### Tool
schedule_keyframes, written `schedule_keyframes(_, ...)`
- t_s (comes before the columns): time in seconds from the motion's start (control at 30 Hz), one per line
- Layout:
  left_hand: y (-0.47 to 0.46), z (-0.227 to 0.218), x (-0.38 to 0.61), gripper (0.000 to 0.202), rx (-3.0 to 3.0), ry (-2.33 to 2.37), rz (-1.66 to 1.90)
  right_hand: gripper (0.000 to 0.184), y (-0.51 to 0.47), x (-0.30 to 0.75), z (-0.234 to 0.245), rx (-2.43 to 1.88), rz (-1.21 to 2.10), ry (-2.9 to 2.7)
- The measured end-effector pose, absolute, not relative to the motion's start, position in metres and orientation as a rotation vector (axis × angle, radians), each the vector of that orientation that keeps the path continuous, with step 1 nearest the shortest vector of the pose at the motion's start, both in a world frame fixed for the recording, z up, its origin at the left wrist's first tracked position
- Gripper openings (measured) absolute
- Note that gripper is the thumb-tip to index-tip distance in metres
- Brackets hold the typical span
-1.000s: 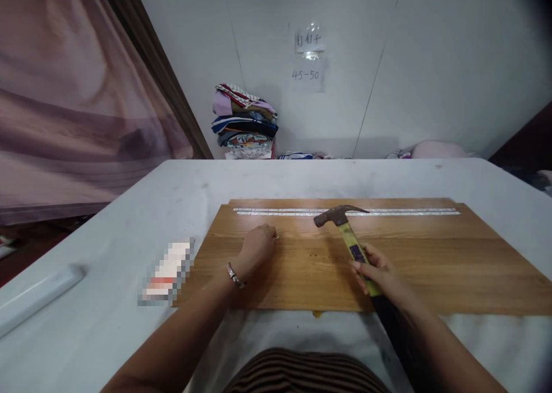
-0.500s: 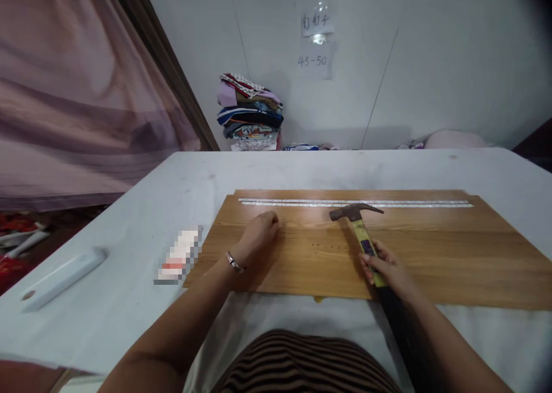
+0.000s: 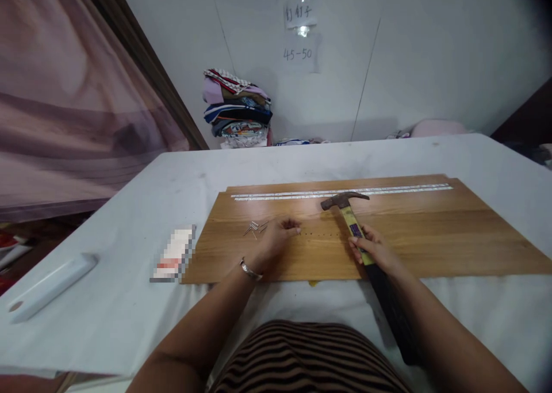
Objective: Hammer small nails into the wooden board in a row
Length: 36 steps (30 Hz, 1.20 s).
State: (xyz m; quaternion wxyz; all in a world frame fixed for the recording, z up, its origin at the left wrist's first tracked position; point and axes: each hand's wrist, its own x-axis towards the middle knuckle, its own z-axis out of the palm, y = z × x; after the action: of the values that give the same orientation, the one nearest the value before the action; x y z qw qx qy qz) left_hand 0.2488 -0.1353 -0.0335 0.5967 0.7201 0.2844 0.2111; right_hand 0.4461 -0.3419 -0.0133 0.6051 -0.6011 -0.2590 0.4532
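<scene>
A wooden board point(image 3: 431, 237) lies on the white table point(image 3: 129, 301). My right hand point(image 3: 374, 250) is closed round the yellow handle of a claw hammer point(image 3: 345, 204), whose head hovers over the board's far part. My left hand point(image 3: 278, 240) rests on the board with its fingers pinched together, beside a short row of nails point(image 3: 317, 232) driven into the wood. What the pinch holds is too small to make out. A little heap of loose nails point(image 3: 254, 228) lies just left of that hand. A silvery strip point(image 3: 345, 191) runs along the board's far edge.
A small blurred-out box point(image 3: 172, 255) sits on the table left of the board. A long white object point(image 3: 52, 286) lies near the table's left edge. Folded clothes point(image 3: 237, 111) are stacked against the far wall, under paper notes point(image 3: 299, 36). A curtain hangs at the left.
My left hand has moved right, from over the loose nails to the row of driven nails, uncovering the heap. The hammer has stayed above the board in my right hand.
</scene>
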Motion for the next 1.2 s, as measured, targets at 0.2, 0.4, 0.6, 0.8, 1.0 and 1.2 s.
schedule_keyframes(0.2,-0.148,-0.038,0.263,0.016,1.726,0.678,0.598,0.046,-0.341,0.445,-0.014,-1.376,1.037,-0.555)
schedule_keyframes(0.4,-0.150,-0.043,0.262,0.024,1.869,0.706,0.616,0.046,-0.342,0.446,-0.013,-1.378,1.063,-0.549)
schedule_keyframes(0.6,-0.150,-0.049,0.263,0.026,1.910,0.702,0.612,0.045,-0.342,0.446,-0.019,-1.383,1.057,-0.551)
schedule_keyframes(0.8,-0.154,-0.049,0.263,0.033,2.051,0.717,0.581,0.040,-0.345,0.443,-0.020,-1.375,1.055,-0.578)
schedule_keyframes(1.0,-0.160,-0.040,0.262,0.062,2.144,0.744,0.552,0.032,-0.352,0.428,-0.004,-1.369,1.104,-0.661)
schedule_keyframes(1.2,-0.161,-0.044,0.264,0.086,2.077,0.721,0.580,0.031,-0.363,0.408,0.006,-1.416,1.095,-0.732)
